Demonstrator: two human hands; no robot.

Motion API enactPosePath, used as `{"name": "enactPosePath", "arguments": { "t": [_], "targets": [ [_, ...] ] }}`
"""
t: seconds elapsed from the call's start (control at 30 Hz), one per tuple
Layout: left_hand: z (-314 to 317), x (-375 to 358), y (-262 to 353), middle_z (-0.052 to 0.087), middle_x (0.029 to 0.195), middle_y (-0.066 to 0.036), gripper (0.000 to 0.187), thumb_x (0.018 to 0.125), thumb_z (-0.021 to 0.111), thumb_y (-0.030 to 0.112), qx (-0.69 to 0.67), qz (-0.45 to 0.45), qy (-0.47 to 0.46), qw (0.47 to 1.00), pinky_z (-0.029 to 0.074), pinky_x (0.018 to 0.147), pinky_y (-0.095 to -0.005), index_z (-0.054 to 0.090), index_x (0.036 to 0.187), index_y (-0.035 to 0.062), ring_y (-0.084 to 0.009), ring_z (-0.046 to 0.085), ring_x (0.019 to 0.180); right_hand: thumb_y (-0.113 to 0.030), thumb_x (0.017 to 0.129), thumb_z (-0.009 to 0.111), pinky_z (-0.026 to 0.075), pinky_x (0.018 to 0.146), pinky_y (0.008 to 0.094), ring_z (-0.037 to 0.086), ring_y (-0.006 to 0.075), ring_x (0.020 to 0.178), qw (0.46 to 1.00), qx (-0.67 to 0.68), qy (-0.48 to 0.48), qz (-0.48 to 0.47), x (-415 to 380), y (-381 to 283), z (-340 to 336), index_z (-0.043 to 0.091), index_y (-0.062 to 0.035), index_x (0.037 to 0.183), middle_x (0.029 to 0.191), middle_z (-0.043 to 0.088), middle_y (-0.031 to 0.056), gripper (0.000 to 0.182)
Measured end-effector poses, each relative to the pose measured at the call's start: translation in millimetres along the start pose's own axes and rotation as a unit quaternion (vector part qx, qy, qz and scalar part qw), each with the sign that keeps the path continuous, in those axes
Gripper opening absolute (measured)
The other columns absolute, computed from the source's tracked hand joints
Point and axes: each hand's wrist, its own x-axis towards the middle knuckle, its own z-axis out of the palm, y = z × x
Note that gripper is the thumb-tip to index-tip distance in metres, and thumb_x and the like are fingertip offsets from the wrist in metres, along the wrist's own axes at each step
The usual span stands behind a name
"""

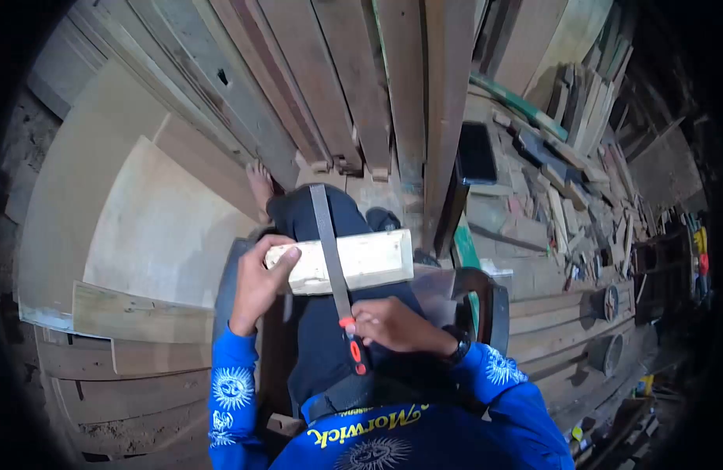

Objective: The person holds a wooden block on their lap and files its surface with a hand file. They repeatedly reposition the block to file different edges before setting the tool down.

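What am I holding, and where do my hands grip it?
Your right hand grips the file by its red-and-black handle, near the blade; your left hand holds the pale wooden block by its left end.

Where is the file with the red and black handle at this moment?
In the head view, the file is near the middle, lying across the pale wooden block, its handle at the right hand; the left hand holds the block's left end.

File (pixel 328 227) across wooden block (pixel 377 262), block over lap
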Motion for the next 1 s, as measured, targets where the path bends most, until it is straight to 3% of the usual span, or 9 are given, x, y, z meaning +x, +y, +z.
{"name": "enactPosePath", "arguments": {
  "t": [0.07,0.13,0.27,0.33,0.47,0.67,0.87,0.93,1.0],
  "targets": [
    [4.6,0.2,-5.9,0.073,0.094,-0.006,0.024,0.098,0.075,0.018,-0.025,0.039,0.002,0.999,0.053,0.082,-0.0299,0.071,0.108,-0.0022,-0.0111,0.065,0.089,-0.023,0.105,0.065,0.049,0.064,0.0281,0.061,0.0077,0.070,0.998,0.033,0.031,-0.047,10.3,12.2,4.0,0.068,0.0016,0.108,0.078,0.068,0.0061,0.025],
    [3.6,-2.8,5.0,0.073,0.096,-0.006,0.024,0.099,0.074,0.019,-0.056,-0.030,-0.015,0.998,0.053,0.081,-0.0287,0.070,0.109,-0.0022,-0.0108,0.065,0.090,-0.023,0.103,0.066,0.047,0.059,0.0363,0.066,0.0234,0.063,0.991,0.069,0.093,-0.064,19.3,6.1,8.2,0.067,0.0012,0.098,0.073,0.066,0.0155,0.024],
    [1.7,-4.8,7.5,0.072,0.097,-0.005,0.028,0.100,0.075,0.023,-0.037,-0.034,-0.017,0.999,0.052,0.082,-0.0274,0.070,0.113,-0.0012,-0.0095,0.064,0.091,-0.023,0.102,0.067,0.047,0.060,0.0392,0.069,0.0293,0.066,0.992,0.040,0.076,-0.096,3.5,-4.3,-7.4,0.067,0.0001,0.104,0.074,0.068,0.0173,0.023],
    [2.3,-3.8,5.5,0.072,0.098,-0.006,0.031,0.100,0.075,0.025,-0.054,-0.042,-0.017,0.998,0.052,0.083,-0.0273,0.069,0.115,-0.0009,-0.0098,0.064,0.092,-0.023,0.101,0.069,0.049,0.062,0.0412,0.071,0.0339,0.071,0.999,-0.029,-0.009,-0.008,-1.6,-9.0,-20.2,0.066,-0.0002,0.108,0.076,0.070,0.0177,0.024],
    [1.9,-6.5,7.6,0.072,0.102,-0.006,0.032,0.099,0.076,0.026,-0.066,-0.063,-0.025,0.996,0.051,0.085,-0.0262,0.068,0.116,-0.0004,-0.0100,0.064,0.096,-0.025,0.101,0.070,0.053,0.068,0.0451,0.071,0.0392,0.075,0.992,-0.040,0.063,-0.104,15.0,-8.1,-17.9,0.065,-0.0004,0.105,0.082,0.070,0.0189,0.025],
    [2.0,-5.2,9.6,0.073,0.103,-0.006,0.033,0.098,0.077,0.026,-0.068,-0.065,-0.028,0.995,0.051,0.087,-0.0272,0.067,0.116,-0.0001,-0.0114,0.064,0.097,-0.021,0.101,0.069,0.054,0.071,0.0470,0.071,0.0406,0.082,0.997,-0.031,-0.055,-0.032,1.5,-10.9,-34.0,0.065,-0.0005,0.107,0.084,0.070,0.0201,0.022],
    [3.5,-8.6,14.9,0.074,0.103,-0.008,0.036,0.097,0.079,0.025,-0.062,-0.066,-0.007,0.996,0.053,0.084,-0.0279,0.067,0.117,-0.0017,-0.0121,0.066,0.095,-0.020,0.100,0.070,0.056,0.074,0.0441,0.072,0.0411,0.085,0.995,-0.003,0.060,-0.086,10.0,-10.7,-23.3,0.065,-0.0005,0.115,0.092,0.072,0.0211,0.025],
    [0.8,-8.6,16.3,0.075,0.101,-0.008,0.037,0.097,0.079,0.027,-0.053,-0.091,-0.024,0.994,0.054,0.083,-0.0289,0.068,0.117,-0.0023,-0.0133,0.068,0.093,-0.020,0.099,0.071,0.056,0.073,0.0439,0.072,0.0407,0.084,0.998,0.018,0.035,-0.043,5.5,-14.8,-25.4,0.067,-0.0009,0.114,0.090,0.072,0.0210,0.024],
    [0.8,-5.7,10.1,0.075,0.099,-0.008,0.039,0.096,0.080,0.028,-0.051,-0.055,-0.004,0.997,0.055,0.081,-0.0286,0.068,0.116,-0.0020,-0.0129,0.069,0.092,-0.021,0.100,0.071,0.056,0.073,0.0428,0.072,0.0407,0.085,0.997,-0.006,-0.079,0.019,4.3,-12.4,-30.7,0.069,-0.0014,0.111,0.090,0.073,0.0207,0.023]
  ]
}}
